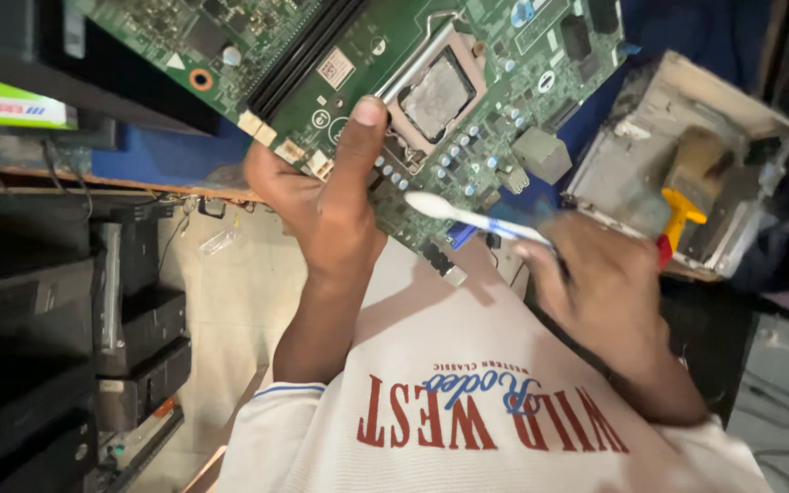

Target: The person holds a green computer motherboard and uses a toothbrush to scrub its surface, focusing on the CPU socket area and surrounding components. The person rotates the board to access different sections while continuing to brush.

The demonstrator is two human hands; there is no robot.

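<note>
A green computer motherboard [358, 55] with a square processor socket [437, 93] lies tilted across the top of the view. My left hand [326, 196] grips its near edge, thumb pressed on the board beside the socket. My right hand [600, 288] holds a white and blue toothbrush [468, 217]. The brush's pale end points left over the board's lower edge, close to my left thumb.
A dusty metal box [687, 155] with a yellow-handled tool [682, 219] inside sits at the right on a blue surface [157, 155]. Black computer cases [57, 338] are stacked at the left. A pale floor [230, 310] shows below the bench edge.
</note>
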